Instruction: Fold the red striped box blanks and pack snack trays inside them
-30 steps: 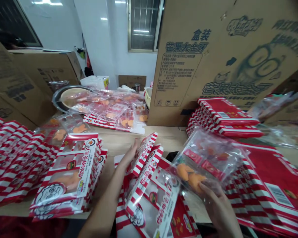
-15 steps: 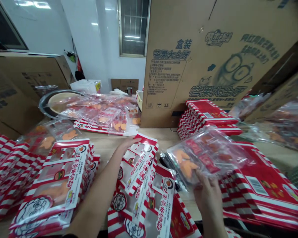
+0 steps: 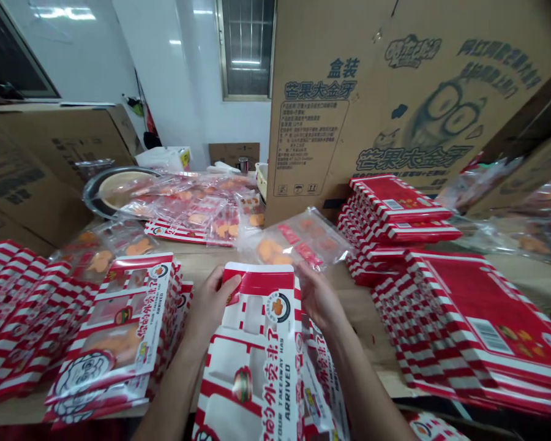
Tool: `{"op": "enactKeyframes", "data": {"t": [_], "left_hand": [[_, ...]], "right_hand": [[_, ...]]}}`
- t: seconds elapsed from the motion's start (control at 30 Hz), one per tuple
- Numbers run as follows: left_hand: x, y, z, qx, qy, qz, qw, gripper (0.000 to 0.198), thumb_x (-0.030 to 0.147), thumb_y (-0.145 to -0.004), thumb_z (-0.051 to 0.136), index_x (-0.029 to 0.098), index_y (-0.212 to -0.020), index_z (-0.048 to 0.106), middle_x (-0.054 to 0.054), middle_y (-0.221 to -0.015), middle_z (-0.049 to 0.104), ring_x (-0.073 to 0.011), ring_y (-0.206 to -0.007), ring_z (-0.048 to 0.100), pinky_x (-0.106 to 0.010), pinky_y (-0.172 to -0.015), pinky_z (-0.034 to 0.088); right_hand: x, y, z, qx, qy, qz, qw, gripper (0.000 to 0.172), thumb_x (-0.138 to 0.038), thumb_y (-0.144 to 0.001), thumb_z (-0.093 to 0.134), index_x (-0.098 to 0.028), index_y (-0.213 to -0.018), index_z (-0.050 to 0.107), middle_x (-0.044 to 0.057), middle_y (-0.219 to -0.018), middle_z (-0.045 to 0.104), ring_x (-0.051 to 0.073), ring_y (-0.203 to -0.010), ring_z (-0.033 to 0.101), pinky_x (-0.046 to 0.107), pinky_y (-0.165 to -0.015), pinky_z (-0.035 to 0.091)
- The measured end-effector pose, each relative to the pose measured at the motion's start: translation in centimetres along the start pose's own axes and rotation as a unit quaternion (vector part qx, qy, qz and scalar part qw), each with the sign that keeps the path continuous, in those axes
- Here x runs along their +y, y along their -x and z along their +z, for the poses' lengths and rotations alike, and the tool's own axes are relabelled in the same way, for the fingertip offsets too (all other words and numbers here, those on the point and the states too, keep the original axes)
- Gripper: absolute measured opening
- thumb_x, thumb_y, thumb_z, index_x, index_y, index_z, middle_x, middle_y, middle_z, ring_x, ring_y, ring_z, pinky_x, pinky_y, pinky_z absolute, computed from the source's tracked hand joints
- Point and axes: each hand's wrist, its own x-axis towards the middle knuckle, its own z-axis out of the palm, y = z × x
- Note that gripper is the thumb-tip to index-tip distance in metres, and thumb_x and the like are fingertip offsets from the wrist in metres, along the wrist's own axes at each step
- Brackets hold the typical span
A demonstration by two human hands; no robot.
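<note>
Fingers of the left hand [image 3: 211, 303] curl around the left edge of a red-and-white striped carton [image 3: 250, 361], the thumb pressed onto its red flap. The right hand [image 3: 319, 300] pinches the carton's upper right edge, fingertips touching the underside of a clear bag of orange sweets [image 3: 294, 240]. From the head view, bare wooden table [image 3: 362, 318] lies right of that hand, before a flat carton stack [image 3: 459, 312]; another stack [image 3: 119, 324] sits just beside the left wrist.
</note>
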Motion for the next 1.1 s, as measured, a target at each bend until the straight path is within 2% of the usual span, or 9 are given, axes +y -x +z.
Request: {"op": "enactKeyframes", "data": {"t": [0.1, 0.3, 0.4, 0.53, 0.7, 0.8, 0.87, 0.97, 1.1], "left_hand": [[-0.6, 0.4, 0.5, 0.022, -0.015, 0.013, 1.000, 0.017, 0.035, -0.071, 0.060, 0.019, -0.076, 0.058, 0.003, -0.068, 0.062, -0.0138, -0.063, 0.058, -0.021, -0.056, 0.046], [-0.4, 2.8, 1.5, -0.091, -0.006, -0.003, 0.996, 0.020, 0.038, -0.075, 0.058, 0.018, -0.073, 0.058, 0.002, -0.068, 0.061, -0.0130, -0.065, 0.057, -0.020, -0.058, 0.046], [-1.4, 3.7, 1.0, -0.070, 0.001, 0.005, 0.998, 0.020, 0.037, -0.076, 0.057, 0.018, -0.070, 0.056, 0.003, -0.067, 0.059, -0.0114, -0.065, 0.055, -0.019, -0.061, 0.045], [-3.2, 4.7, -0.1, 0.005, 0.066, -0.012, 0.998, 0.023, 0.037, -0.076, 0.057, 0.024, -0.093, 0.049, 0.005, -0.071, 0.061, -0.0122, -0.064, 0.057, -0.020, -0.059, 0.047], [-3.3, 5.0, -0.9, -0.057, 0.013, 0.017, 0.998, 0.021, 0.039, -0.076, 0.056, 0.019, -0.072, 0.056, 0.002, -0.068, 0.061, -0.0143, -0.066, 0.057, -0.022, -0.063, 0.046], [-2.6, 4.7, -1.1, -0.139, -0.019, 0.023, 0.990, 0.026, 0.041, -0.079, 0.052, 0.018, -0.074, 0.063, -0.002, -0.074, 0.065, -0.0182, -0.073, 0.059, -0.024, -0.067, 0.047], [-2.2, 4.5, -1.1, -0.185, -0.029, 0.023, 0.982, 0.027, 0.040, -0.079, 0.052, 0.017, -0.078, 0.065, -0.003, -0.079, 0.067, -0.0194, -0.076, 0.060, -0.026, -0.071, 0.046], [-2.2, 4.4, -0.7, -0.202, -0.024, 0.012, 0.979, 0.024, 0.039, -0.079, 0.052, 0.018, -0.080, 0.064, -0.003, -0.078, 0.065, -0.0181, -0.073, 0.059, -0.026, -0.070, 0.046], [-3.0, 4.6, -0.1, -0.050, -0.021, 0.110, 0.992, 0.014, 0.032, -0.079, 0.053, 0.020, -0.074, 0.058, -0.001, -0.078, 0.059, -0.0162, -0.077, 0.056, -0.025, -0.074, 0.044]], "right_hand": [[-0.2, 0.2, -0.2, -0.018, 0.007, 0.042, 0.999, 0.020, -0.024, -0.058, 0.073, -0.015, -0.075, 0.066, 0.005, -0.071, 0.073, 0.022, -0.066, 0.069, 0.029, -0.055, 0.057], [-1.5, 0.5, -0.3, -0.027, 0.016, 0.053, 0.998, 0.019, -0.025, -0.059, 0.074, -0.016, -0.075, 0.067, 0.004, -0.077, 0.073, 0.022, -0.072, 0.069, 0.028, -0.059, 0.057], [-1.5, 1.8, -1.1, -0.074, 0.065, 0.085, 0.992, 0.024, -0.022, -0.058, 0.075, -0.015, -0.080, 0.067, 0.004, -0.072, 0.073, 0.019, -0.064, 0.068, 0.026, -0.056, 0.054], [-1.6, 2.9, -3.5, -0.129, 0.153, 0.142, 0.969, 0.023, -0.018, -0.054, 0.074, -0.014, -0.076, 0.067, 0.002, -0.066, 0.071, 0.016, -0.059, 0.067, 0.025, -0.057, 0.053], [-2.1, 2.6, -5.4, -0.213, 0.239, 0.172, 0.932, 0.032, -0.022, -0.057, 0.073, -0.013, -0.088, 0.068, 0.005, -0.077, 0.072, 0.021, -0.075, 0.067, 0.034, -0.070, 0.052], [-3.0, 1.6, -4.3, -0.224, 0.237, 0.090, 0.941, 0.042, -0.037, -0.065, 0.069, -0.017, -0.102, 0.064, 0.007, -0.092, 0.070, 0.023, -0.089, 0.064, 0.038, -0.077, 0.050], [-3.9, 0.5, -2.9, -0.139, 0.202, -0.068, 0.967, 0.047, -0.042, -0.068, 0.067, -0.023, -0.110, 0.060, 0.005, -0.097, 0.069, 0.021, -0.091, 0.063, 0.034, -0.074, 0.051], [-5.4, -0.8, -1.1, -0.019, 0.228, -0.245, 0.942, 0.051, -0.033, -0.064, 0.072, -0.028, -0.113, 0.058, 0.000, -0.099, 0.068, 0.016, -0.085, 0.063, 0.025, -0.067, 0.050], [-5.4, -0.5, -0.7, -0.116, 0.358, -0.151, 0.914, 0.025, -0.027, -0.065, 0.069, -0.023, -0.090, 0.071, -0.001, -0.087, 0.070, 0.011, -0.072, 0.062, 0.021, -0.065, 0.048]]}}
